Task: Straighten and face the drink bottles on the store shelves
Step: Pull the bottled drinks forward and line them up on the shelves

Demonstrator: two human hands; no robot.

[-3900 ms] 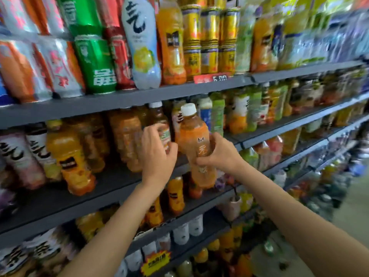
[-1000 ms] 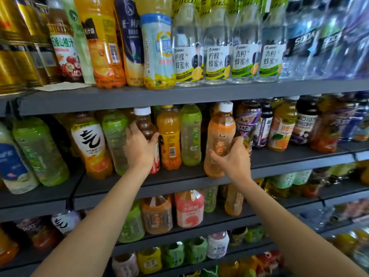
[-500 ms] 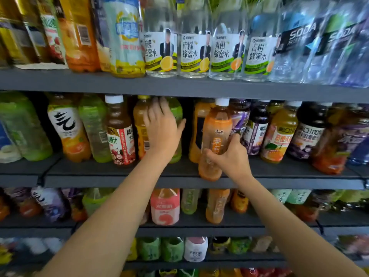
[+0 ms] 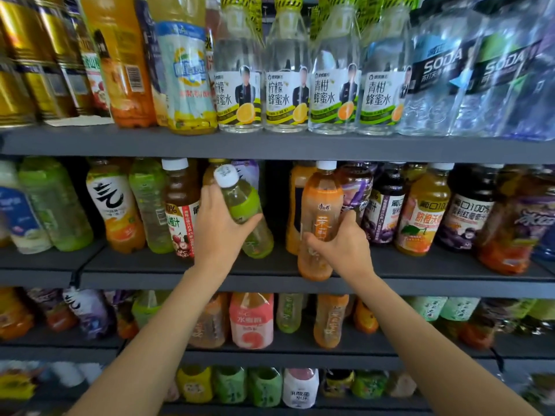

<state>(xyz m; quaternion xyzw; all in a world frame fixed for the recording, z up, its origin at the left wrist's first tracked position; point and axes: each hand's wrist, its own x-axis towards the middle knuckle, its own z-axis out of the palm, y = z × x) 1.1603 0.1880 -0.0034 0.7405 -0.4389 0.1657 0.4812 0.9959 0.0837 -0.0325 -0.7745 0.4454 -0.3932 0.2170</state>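
A: Status on the hands?

B: Left hand [image 4: 220,228] grips a green bottle [image 4: 244,211], fingers curled behind the body, thumb across the front below the green label. Bottle is tilted, white cap [image 4: 225,175] leaning up-left toward the camera, base near the middle shelf [image 4: 270,279]; can't tell if it touches.

A: Right?

B: Right hand [image 4: 342,250] wraps an orange bottle [image 4: 319,219] around its lower half, thumb on the front, fingers round the right side. Bottle is about upright, label facing out, white cap just under the top shelf [image 4: 270,148]. Its base sits at the near edge of the middle shelf, slightly overhanging.

A: Where are both in the row?

B: Middle shelf, centre. Green bottle is left of a dark gap, orange bottle right of it. Just left of the left hand: a brown juice bottle [image 4: 180,205] with a white cap, then a pale green bottle [image 4: 150,205], then an orange one with a black brush mark [image 4: 115,205]. Right of the orange bottle: purple-labelled bottles [image 4: 381,211], then an orange juice bottle [image 4: 422,211].

A: Other shelves?

B: Top shelf has four clear honey-water bottles [image 4: 288,85] facing out, soda bottles [image 4: 444,79] to the right, gold cans [image 4: 27,61] far left. A lower shelf has a pink bottle [image 4: 251,321] among mixed drinks, blurred.
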